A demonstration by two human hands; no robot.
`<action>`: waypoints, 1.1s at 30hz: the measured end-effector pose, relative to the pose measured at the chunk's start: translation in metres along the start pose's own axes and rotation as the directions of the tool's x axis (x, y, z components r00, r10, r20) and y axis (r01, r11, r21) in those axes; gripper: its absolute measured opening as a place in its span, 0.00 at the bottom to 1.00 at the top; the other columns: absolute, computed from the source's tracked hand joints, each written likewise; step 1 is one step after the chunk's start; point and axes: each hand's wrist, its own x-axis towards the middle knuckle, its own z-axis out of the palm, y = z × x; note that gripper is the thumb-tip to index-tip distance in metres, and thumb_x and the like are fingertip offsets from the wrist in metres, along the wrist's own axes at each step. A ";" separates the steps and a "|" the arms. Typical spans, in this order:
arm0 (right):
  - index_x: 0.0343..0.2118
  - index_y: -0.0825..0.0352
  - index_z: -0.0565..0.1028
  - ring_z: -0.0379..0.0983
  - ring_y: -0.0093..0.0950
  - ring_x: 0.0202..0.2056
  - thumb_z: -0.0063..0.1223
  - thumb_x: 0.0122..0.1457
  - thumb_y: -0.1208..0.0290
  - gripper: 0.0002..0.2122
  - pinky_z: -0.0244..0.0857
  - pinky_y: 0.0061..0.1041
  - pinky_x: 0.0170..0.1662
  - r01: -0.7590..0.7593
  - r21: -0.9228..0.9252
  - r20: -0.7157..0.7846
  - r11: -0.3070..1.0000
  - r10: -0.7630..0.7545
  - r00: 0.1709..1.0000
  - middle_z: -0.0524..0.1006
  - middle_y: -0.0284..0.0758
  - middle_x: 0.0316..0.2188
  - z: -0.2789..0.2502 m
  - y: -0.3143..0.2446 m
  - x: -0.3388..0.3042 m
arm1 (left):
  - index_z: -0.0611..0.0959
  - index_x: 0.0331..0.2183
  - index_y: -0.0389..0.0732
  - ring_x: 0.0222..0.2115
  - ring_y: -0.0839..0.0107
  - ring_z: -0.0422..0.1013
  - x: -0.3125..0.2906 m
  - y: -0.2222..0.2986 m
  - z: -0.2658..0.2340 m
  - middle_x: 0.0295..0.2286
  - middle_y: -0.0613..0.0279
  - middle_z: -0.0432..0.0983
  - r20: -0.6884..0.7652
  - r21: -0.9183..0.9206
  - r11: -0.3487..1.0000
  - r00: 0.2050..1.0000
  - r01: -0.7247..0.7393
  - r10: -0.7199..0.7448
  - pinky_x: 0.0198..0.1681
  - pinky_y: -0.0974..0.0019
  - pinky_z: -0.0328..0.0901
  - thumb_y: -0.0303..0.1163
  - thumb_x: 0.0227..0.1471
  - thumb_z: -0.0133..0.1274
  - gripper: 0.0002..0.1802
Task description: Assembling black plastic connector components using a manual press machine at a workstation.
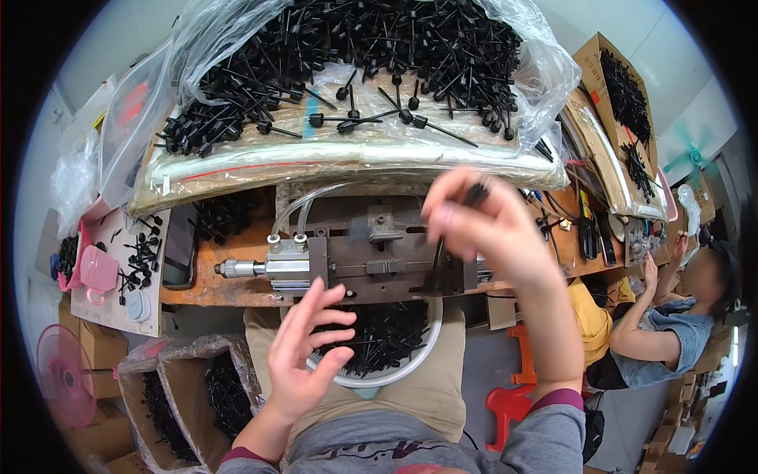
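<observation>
My left hand point(304, 355) is spread with nothing in it, above the near edge of the bench and the left side of a white basin point(433, 340) in my lap. Many black stemmed parts point(379, 340) lie in that basin. My right hand point(482, 221), slightly blurred, is raised over the right part of the metal fixture point(384, 267), its fingers curled round a black stemmed part point(477, 193) with a knob-like end. Below these fingers a thin black rod slants down; I cannot tell whether it belongs to the held part. A silver pneumatic cylinder point(288, 265) with clear hoses is at the fixture's left.
A large heap of black stemmed parts point(355, 47) lies on a plastic-wrapped board point(260, 170) behind the fixture. At left are a pink container point(98, 268) and lined boxes point(185, 395) of parts. A red stool point(505, 407) stands at right, near a co-worker point(655, 340).
</observation>
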 end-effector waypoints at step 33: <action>0.38 0.75 0.71 0.75 0.29 0.16 0.53 0.62 0.77 0.07 0.68 0.23 0.18 0.095 0.211 -0.499 0.973 0.024 0.867 0.79 0.49 0.26 0.031 0.083 -0.096 | 0.84 0.33 0.39 0.20 0.71 0.73 0.033 -0.032 0.033 0.47 0.57 0.78 0.470 0.810 0.334 0.874 -0.483 0.123 0.25 0.71 0.67 0.29 0.39 0.66 0.14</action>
